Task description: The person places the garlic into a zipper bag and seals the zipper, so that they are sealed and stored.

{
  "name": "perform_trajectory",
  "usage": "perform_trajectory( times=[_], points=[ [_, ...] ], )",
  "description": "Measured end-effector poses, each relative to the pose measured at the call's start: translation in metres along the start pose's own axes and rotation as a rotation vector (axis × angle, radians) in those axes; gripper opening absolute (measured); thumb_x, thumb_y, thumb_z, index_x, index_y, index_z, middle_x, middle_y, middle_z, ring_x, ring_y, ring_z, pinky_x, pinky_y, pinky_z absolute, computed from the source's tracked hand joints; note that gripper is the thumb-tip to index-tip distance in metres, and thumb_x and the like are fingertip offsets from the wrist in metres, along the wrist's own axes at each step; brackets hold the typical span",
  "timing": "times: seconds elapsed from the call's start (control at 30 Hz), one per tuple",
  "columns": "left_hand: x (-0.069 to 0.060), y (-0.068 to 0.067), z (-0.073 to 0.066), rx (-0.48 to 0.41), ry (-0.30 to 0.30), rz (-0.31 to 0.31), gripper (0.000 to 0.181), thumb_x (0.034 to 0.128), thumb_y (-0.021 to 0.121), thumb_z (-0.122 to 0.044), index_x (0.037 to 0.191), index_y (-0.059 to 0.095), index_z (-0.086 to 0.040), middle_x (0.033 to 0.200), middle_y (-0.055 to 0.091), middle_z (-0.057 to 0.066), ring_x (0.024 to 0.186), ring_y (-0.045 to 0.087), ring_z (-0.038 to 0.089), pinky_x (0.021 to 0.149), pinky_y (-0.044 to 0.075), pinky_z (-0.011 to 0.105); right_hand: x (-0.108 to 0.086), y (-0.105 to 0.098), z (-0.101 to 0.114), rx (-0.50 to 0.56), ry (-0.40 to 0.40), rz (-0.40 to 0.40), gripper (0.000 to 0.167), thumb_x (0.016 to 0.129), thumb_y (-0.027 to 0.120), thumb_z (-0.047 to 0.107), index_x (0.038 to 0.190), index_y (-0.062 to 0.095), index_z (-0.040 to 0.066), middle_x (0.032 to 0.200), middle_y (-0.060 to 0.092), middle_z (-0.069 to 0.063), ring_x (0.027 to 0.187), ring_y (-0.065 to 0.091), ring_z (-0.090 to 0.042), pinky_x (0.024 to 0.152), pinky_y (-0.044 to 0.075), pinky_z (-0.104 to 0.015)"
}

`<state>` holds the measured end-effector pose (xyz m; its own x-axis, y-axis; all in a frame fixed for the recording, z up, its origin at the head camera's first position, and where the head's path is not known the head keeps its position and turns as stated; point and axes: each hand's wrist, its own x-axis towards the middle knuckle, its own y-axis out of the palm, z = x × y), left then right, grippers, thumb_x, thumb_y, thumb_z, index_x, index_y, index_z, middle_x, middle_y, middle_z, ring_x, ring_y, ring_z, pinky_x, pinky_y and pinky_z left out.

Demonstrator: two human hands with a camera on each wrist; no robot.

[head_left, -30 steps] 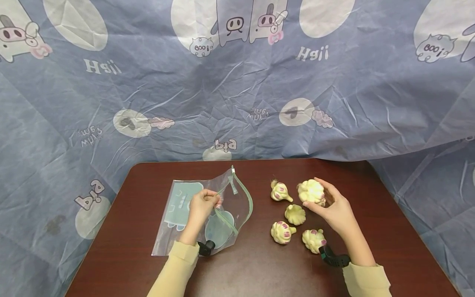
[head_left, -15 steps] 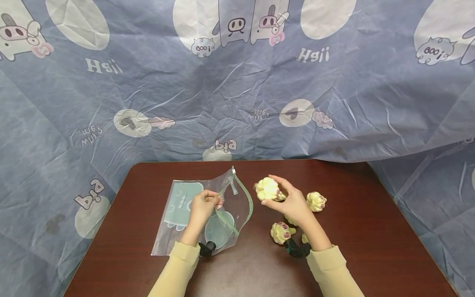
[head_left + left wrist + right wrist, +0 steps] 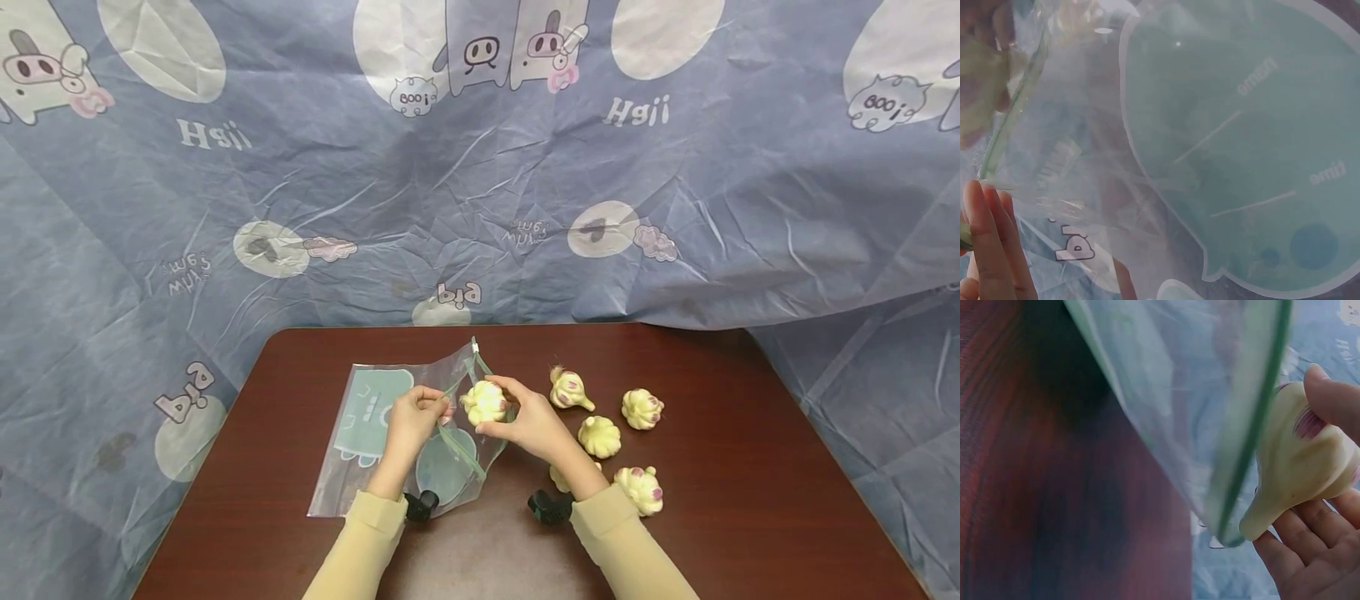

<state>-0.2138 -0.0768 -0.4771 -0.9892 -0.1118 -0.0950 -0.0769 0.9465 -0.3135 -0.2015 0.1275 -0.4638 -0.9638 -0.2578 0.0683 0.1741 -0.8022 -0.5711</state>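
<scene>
A clear zip bag [image 3: 446,467] with green printed shapes lies on the table, its green-edged mouth facing right and spread apart. The left hand [image 3: 408,423] pinches one edge of that mouth; in the left wrist view its fingers [image 3: 991,244] show beside the plastic. Between thumb and fingers the right hand [image 3: 534,423] holds a garlic bulb [image 3: 483,402] at the bag's mouth. The right wrist view shows this bulb [image 3: 1307,450], pale with purple streaks, stem by the green zip edge [image 3: 1254,437]. Whether it is inside the mouth I cannot tell.
Several other garlic bulbs lie right of the bag: one at the back [image 3: 570,390], one at the right [image 3: 642,408], one in the middle [image 3: 599,437], one nearer the front [image 3: 640,490], and one partly hidden by the right forearm. A patterned cloth [image 3: 480,192] hangs behind the table.
From the right side of the table, the right hand has carried its garlic bulb left to the bag's mouth. One bulb now rests at the right, uncovered. The left hand keeps its pinch.
</scene>
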Motion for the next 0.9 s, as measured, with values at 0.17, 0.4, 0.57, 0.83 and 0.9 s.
perform_trajectory(
  times=[0.17,0.4,0.57,0.83,0.9],
  points=[
    [-0.001,0.001,-0.001,-0.018,0.001,0.008,0.011,0.091,0.067,-0.005,0.097,0.067,0.004,0.079,0.074,0.015,0.062,0.069,0.008,0.058,0.049,0.015,0.003,0.01,-0.007,-0.025,0.021,0.017,0.074,0.075,0.087,0.029,0.141,0.053,0.016,0.13,0.065,-0.006,0.113,0.063,-0.026,0.086,0.054,-0.04],
    [-0.002,0.003,0.001,-0.019,0.002,0.006,0.012,0.0905,0.068,-0.006,0.097,0.067,0.004,0.078,0.074,0.013,0.061,0.067,0.006,0.059,0.05,0.016,0.007,0.019,-0.013,-0.062,0.025,0.069,0.075,0.077,0.085,0.03,0.142,0.052,0.012,0.13,0.064,-0.011,0.109,0.064,-0.024,0.088,0.054,-0.042],
    [-0.002,0.004,0.003,-0.008,0.004,-0.005,0.012,0.0911,0.067,-0.007,0.097,0.067,0.004,0.079,0.075,0.013,0.063,0.068,0.006,0.061,0.05,0.017,0.011,0.024,-0.02,-0.099,0.02,0.106,0.076,0.077,0.085,0.031,0.142,0.052,0.011,0.13,0.064,-0.011,0.109,0.064,-0.022,0.09,0.053,-0.042],
    [-0.003,0.003,0.005,-0.045,-0.004,-0.007,0.013,0.0905,0.067,-0.004,0.098,0.066,0.006,0.081,0.074,0.016,0.062,0.068,0.007,0.06,0.054,0.017,0.015,0.031,-0.032,-0.174,-0.006,0.146,0.072,0.076,0.085,0.024,0.139,0.053,0.006,0.125,0.066,-0.011,0.102,0.064,-0.02,0.085,0.053,-0.038],
    [-0.003,0.003,0.004,-0.056,-0.006,-0.006,0.014,0.0904,0.067,-0.004,0.098,0.066,0.007,0.082,0.074,0.017,0.062,0.068,0.006,0.061,0.055,0.017,0.016,0.033,-0.034,-0.208,-0.008,0.154,0.07,0.076,0.084,0.021,0.138,0.054,0.006,0.121,0.068,-0.011,0.098,0.064,-0.018,0.082,0.052,-0.035]
  ],
)
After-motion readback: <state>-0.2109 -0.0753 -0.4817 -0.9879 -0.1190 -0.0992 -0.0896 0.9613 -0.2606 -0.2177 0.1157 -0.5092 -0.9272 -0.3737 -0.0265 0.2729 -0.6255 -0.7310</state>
